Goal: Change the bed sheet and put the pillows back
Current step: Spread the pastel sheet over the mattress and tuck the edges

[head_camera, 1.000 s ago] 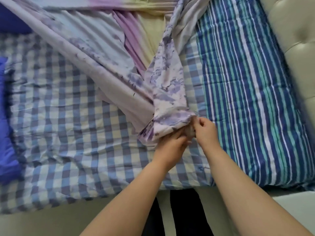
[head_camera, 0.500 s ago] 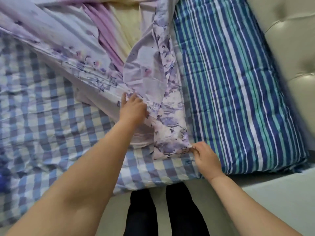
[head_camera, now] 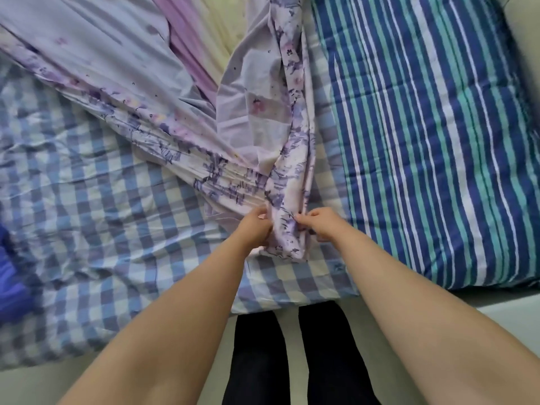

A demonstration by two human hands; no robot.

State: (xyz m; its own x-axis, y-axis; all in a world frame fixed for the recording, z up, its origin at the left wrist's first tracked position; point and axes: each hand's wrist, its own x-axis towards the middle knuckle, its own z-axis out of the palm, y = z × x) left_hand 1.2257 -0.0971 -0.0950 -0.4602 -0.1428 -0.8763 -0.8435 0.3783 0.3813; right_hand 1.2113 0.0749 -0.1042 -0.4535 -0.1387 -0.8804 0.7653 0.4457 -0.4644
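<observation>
- Head view: the left hand [head_camera: 253, 227] and the right hand [head_camera: 321, 223] sit close together near the front edge of the bed, each with fingers curled into the same bunched corner of the floral sheet [head_camera: 257, 135].
- The left hand grips the gathered, pleated edge of that sheet from the left side; the right hand pinches the twisted fold just beside it, thumb and fingertips pressed into the cloth.
- A short tail of the floral sheet hangs below and between the two hands, lying on the checked sheet [head_camera: 96, 206].
- From the hands the floral sheet fans away toward the far side of the bed, pale lilac with purple print, showing pink and pale yellow bands near the top of the picture.
- The checked sheet, blue and white, covers the bed under it and is creased on the left; its front edge ends just above the person's dark legs [head_camera: 295, 355].
- A striped pillow [head_camera: 432, 135], in blue, teal and white, lies at the right, just beside the floral sheet.
- A blue cloth [head_camera: 11, 287] shows at the far left edge.
- A pale padded headboard [head_camera: 526, 39] stands at the upper right corner.
</observation>
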